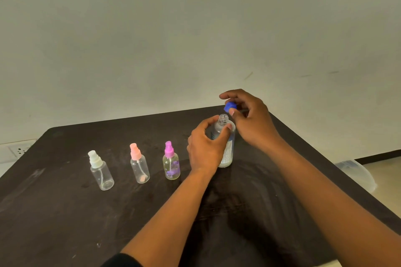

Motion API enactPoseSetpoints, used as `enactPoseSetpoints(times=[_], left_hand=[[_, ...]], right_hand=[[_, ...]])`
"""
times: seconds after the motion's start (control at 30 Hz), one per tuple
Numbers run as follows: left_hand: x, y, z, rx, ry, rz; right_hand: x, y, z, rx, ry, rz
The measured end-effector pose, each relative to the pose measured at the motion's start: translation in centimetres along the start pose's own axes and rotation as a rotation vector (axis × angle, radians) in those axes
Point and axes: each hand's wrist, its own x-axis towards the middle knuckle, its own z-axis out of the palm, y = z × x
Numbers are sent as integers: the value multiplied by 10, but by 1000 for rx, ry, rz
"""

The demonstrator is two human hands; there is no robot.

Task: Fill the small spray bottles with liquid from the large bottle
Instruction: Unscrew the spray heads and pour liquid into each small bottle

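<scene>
The left hand (pixel 206 147) wraps its fingers and thumb around the big bottle (pixel 226 147), gripping it on its upper body just under the neck. The right hand (pixel 249 115) is lifted just above and behind the bottle's mouth, pinching a blue cap (pixel 229 106) between thumb and fingertips — the cap is off the bottle and clear of the neck.

The big bottle stands upright on the dark tabletop (pixel 65 212), long axis vertical, its open threaded neck pointing straight up. It is clear, with a printed label down its side; how much liquid it holds is hard to judge.

To its left, three small spray bottles stand in a row, all upright with sprayer tops on and pointing up. Nearest the left hand is the purple-topped one (pixel 171 162), with yellowish liquid inside — then the pink-topped one (pixel 139 166), then the white-topped one (pixel 100 170) farthest left. The last two look empty.

Behind the tabletop rises a plain pale wall (pixel 195 28).
</scene>
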Motion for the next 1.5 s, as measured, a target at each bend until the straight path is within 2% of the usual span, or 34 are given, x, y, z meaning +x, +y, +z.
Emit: enactPoseSetpoints(times=[0.13, 0.33, 0.47, 0.57, 0.73, 0.83, 0.93, 1.03, 1.13, 1.27, 1.37, 1.5], left_hand=[[-1, 1, 0, 1, 11, -24], [-3, 5, -3, 72, -8, -21], [-2, 11, -7, 143, -36, -4], [1, 15, -10, 165, -54, -17], [6, 19, -11, 154, -75, -47], [3, 26, -14, 149, -85, -34], [-6, 37, -23, 163, -73, 44], [-25, 47, -49, 137, -10, 190], [-47, 48, -83, 144, 82, 242], [-62, 26, -118, 284, 118, 186], [-64, 6, -126, 431, 50, 69], [-56, -11, -127, 501, -33, 1]], right_hand=[[-6, 10, -8, 117, 114, 19], [-42, 31, -13, 119, 239, 199], [-75, 52, -5, -53, 216, 268], [-94, 67, 0, -207, 137, 358], [-109, 76, 5, -254, 65, 418], [-111, 72, 3, -265, 71, 396], [-113, 62, 0, -262, 154, 283], [-113, 46, 0, -214, 249, 146], [-111, 26, 9, -154, 260, 36], [-105, -3, 30, -50, 216, -61], [-97, -17, 54, 38, 149, -72], [-80, -18, 95, 97, 32, -53]])
